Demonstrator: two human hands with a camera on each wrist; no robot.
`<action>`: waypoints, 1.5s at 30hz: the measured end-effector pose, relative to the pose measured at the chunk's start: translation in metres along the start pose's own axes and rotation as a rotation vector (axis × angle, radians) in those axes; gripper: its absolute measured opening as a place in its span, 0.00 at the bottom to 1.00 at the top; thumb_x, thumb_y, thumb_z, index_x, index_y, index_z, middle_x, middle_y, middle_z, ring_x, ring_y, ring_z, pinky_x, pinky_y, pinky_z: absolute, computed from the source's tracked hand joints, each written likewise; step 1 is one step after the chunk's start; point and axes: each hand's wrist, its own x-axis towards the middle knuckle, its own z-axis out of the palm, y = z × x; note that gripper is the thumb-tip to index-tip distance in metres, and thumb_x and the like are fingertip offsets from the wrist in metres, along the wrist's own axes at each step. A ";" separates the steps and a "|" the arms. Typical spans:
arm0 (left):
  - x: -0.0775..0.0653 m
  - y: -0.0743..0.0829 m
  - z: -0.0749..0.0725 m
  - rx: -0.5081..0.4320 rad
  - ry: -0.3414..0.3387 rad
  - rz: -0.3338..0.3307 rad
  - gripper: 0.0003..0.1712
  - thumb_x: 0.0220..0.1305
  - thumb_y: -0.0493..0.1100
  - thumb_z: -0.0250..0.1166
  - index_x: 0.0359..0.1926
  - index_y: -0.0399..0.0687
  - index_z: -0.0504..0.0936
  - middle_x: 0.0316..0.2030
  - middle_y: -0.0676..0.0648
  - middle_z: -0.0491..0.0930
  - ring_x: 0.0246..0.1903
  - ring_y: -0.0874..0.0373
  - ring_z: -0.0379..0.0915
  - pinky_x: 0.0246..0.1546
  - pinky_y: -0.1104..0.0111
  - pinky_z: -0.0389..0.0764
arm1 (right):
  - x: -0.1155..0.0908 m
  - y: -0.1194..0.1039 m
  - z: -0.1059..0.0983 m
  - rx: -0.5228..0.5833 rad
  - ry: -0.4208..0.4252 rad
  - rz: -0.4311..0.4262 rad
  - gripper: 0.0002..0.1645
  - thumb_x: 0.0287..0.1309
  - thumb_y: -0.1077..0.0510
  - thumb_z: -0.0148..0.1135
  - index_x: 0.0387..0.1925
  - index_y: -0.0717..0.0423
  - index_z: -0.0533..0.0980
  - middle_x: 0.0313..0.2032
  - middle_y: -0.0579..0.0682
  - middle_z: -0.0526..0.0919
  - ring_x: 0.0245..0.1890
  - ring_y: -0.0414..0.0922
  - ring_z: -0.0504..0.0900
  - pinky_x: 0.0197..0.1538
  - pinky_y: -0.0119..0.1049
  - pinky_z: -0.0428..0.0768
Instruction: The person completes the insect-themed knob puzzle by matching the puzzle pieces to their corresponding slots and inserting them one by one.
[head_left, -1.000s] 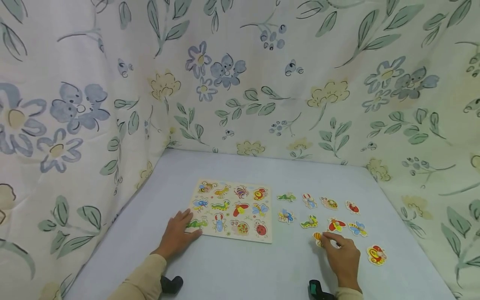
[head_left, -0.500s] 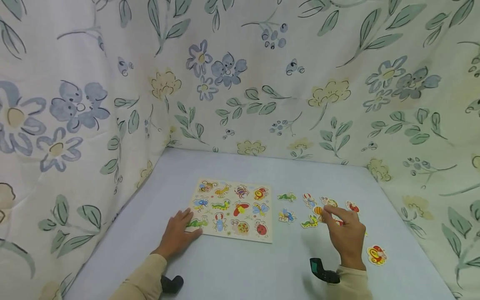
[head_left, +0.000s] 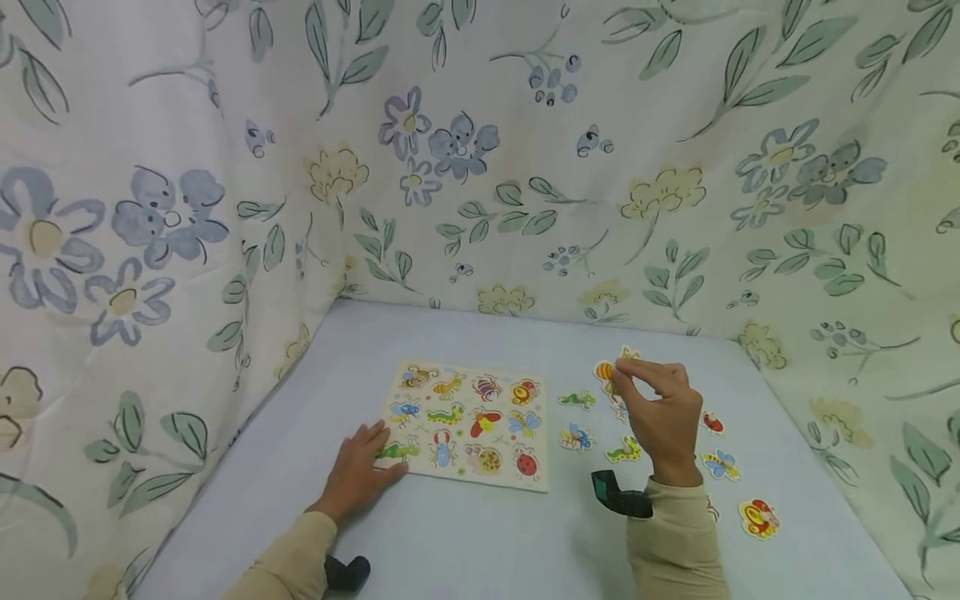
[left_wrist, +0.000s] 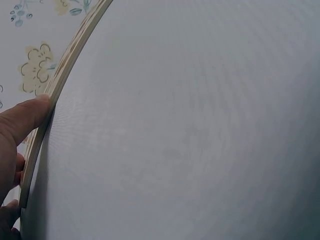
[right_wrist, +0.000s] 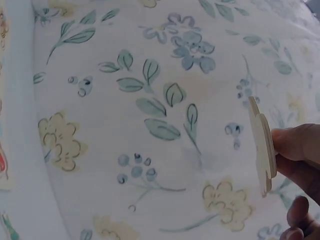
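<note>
My right hand is raised over the far part of the loose pieces, pinching an orange-striped wooden puzzle piece between thumb and fingertips. The right wrist view shows that piece edge-on, with the fingers at its side. My left hand rests on the near left corner of the insect puzzle board, fingers extended. In the left wrist view the thumb lies against the edge of the board. The board carries several rows of insect pictures.
Loose pieces lie right of the board, among them a green insect, a blue fly, a caterpillar, a ladybug, a blue-winged bee and a red-and-yellow bug. My right arm covers others. Flowered cloth stands behind the table.
The right hand has carried the orange-striped piece up and away from me, slightly left, past the other pieces. My left hand has stayed on the board's corner.
</note>
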 end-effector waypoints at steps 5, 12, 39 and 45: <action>-0.001 0.001 -0.001 0.005 0.004 0.003 0.44 0.56 0.56 0.71 0.66 0.33 0.68 0.69 0.38 0.60 0.70 0.38 0.44 0.70 0.47 0.40 | 0.022 -0.013 0.022 0.075 0.008 -0.104 0.12 0.44 0.74 0.73 0.35 0.63 0.86 0.37 0.54 0.87 0.34 0.47 0.76 0.38 0.35 0.63; -0.003 -0.001 0.001 0.014 0.002 -0.007 0.45 0.55 0.58 0.71 0.66 0.35 0.69 0.69 0.39 0.61 0.70 0.38 0.44 0.70 0.47 0.40 | 0.041 -0.026 0.051 0.151 0.003 -0.176 0.10 0.44 0.72 0.73 0.33 0.63 0.86 0.36 0.55 0.87 0.33 0.51 0.80 0.39 0.36 0.63; 0.000 0.001 0.000 -0.009 -0.019 -0.023 0.45 0.57 0.58 0.69 0.68 0.37 0.66 0.70 0.40 0.58 0.71 0.40 0.42 0.70 0.49 0.38 | 0.011 -0.014 0.205 0.155 -0.081 -0.135 0.03 0.53 0.65 0.70 0.31 0.60 0.86 0.34 0.48 0.86 0.31 0.47 0.69 0.33 0.39 0.67; -0.001 0.000 0.000 -0.002 0.004 0.000 0.45 0.57 0.59 0.69 0.67 0.36 0.67 0.70 0.40 0.59 0.70 0.39 0.44 0.70 0.48 0.40 | -0.009 0.000 0.232 0.106 -0.112 -0.089 0.02 0.53 0.65 0.70 0.30 0.58 0.86 0.31 0.46 0.86 0.30 0.46 0.67 0.33 0.38 0.65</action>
